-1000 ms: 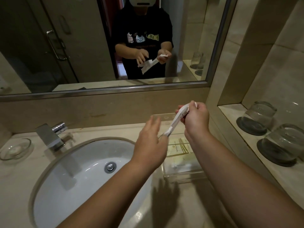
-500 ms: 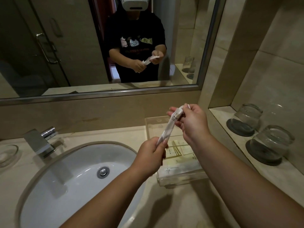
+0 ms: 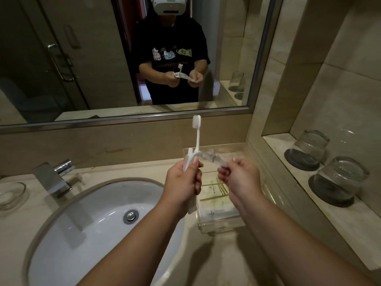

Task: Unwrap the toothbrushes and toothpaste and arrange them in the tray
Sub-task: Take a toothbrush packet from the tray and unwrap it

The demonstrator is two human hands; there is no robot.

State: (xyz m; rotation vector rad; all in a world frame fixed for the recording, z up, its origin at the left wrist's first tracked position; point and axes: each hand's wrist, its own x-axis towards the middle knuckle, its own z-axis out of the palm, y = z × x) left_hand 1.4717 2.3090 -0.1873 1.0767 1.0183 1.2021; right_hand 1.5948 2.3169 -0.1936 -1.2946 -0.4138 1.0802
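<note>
My left hand grips a white toothbrush by its handle, head up and bristles bare, together with a small white tube beside it. A clear plastic wrapper stretches from the brush's neck to my right hand, which pinches its far end. Both hands hover over the near end of a clear acrylic tray on the counter, right of the sink. Flat cream packets lie inside the tray.
A white oval sink with a chrome faucet lies to the left. A glass dish sits at far left. Two upturned glasses stand on dark coasters on the right ledge. A wall mirror faces me.
The wrapper has come off the toothbrush head, which now stands bare above my left hand. My right hand has pulled the wrapper away to the right.
</note>
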